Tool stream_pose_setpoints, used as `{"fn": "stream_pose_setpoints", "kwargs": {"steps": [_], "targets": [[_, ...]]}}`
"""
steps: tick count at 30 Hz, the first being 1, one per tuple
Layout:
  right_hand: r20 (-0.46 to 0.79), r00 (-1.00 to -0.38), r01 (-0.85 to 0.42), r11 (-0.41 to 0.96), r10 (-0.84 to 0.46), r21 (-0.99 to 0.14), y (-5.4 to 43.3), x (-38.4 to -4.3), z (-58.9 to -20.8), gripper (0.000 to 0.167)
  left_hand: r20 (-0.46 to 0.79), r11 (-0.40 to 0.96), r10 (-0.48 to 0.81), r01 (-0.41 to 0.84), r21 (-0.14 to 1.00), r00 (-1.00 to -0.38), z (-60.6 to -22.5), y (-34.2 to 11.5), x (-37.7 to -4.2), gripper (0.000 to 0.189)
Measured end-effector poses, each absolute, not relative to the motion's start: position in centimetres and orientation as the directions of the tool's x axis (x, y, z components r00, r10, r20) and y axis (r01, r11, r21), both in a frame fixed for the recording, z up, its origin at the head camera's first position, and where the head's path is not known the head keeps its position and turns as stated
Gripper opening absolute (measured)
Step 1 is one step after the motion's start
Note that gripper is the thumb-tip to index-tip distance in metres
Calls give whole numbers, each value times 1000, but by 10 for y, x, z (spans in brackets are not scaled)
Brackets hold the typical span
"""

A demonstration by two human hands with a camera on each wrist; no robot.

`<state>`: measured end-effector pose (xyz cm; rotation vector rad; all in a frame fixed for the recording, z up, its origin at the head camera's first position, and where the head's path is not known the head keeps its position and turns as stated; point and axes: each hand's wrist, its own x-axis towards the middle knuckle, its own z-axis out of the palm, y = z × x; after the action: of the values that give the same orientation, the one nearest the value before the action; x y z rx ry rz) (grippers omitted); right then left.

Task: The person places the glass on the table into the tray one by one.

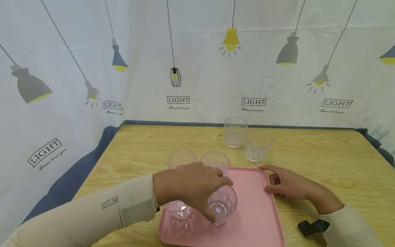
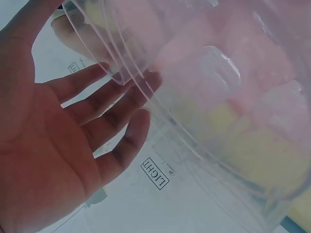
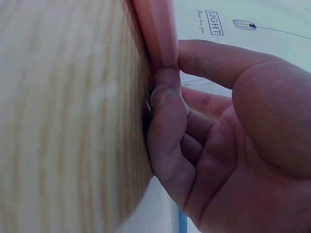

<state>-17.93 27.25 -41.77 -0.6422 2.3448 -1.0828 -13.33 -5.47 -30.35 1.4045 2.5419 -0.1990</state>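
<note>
A clear plastic cup (image 1: 226,207) stands over the pink tray (image 1: 253,212), with my left hand (image 1: 194,185) around its rim. The thumb lies on the near side of that cup and a finger on the far side. In the left wrist view, the other fingers (image 2: 116,119) are loosely bent beside clear cup walls. My right hand (image 1: 293,185) grips the tray's right corner, thumb on top. Its curled fingers (image 3: 167,131) are tucked under the rim at the wooden table. Another clear cup (image 1: 180,210) is on the tray, partly behind my left wrist.
Two more clear cups, one at the left (image 1: 182,158) and one beside it (image 1: 215,161), stand at the tray's far side, partly hidden. Farther back on the wooden table (image 1: 148,140) are a cup (image 1: 236,132) and its neighbour cup (image 1: 258,145). A printed curtain (image 1: 210,79) hangs behind.
</note>
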Motion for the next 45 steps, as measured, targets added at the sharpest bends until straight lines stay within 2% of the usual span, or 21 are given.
{"fn": "stream_pose_setpoints", "kwargs": {"steps": [5,9,14,21,25,31,38,45], "targets": [[-221,-778,-212,576,-589,-789,273,-178,-417,68,-238,557,808,831,6,-539,-298,-56,-133,81],[-222,-776,-210,573,-591,-792,273,-178,-417,68,-161,584,805,811,45,-571,-291,-60,-135,63],[-224,-774,-211,573,-593,-792,273,-178,-415,68,27,623,775,770,138,-631,-285,-75,-140,36],[-220,-773,-219,575,-595,-788,270,-179,-414,66,298,681,600,670,297,-742,-292,-120,-144,7],[-215,-771,-218,566,-599,-795,270,-178,-413,67,401,689,494,629,360,-771,-301,-140,-147,8],[-210,-769,-224,561,-604,-797,271,-177,-414,67,475,688,358,571,449,-804,-319,-160,-153,12],[-205,-765,-227,553,-610,-801,272,-179,-416,67,460,670,180,451,590,-869,-345,-171,-165,15],[-212,-772,-215,561,-599,-800,272,-179,-418,68,412,692,60,335,640,-909,-360,-176,-183,23]]}}
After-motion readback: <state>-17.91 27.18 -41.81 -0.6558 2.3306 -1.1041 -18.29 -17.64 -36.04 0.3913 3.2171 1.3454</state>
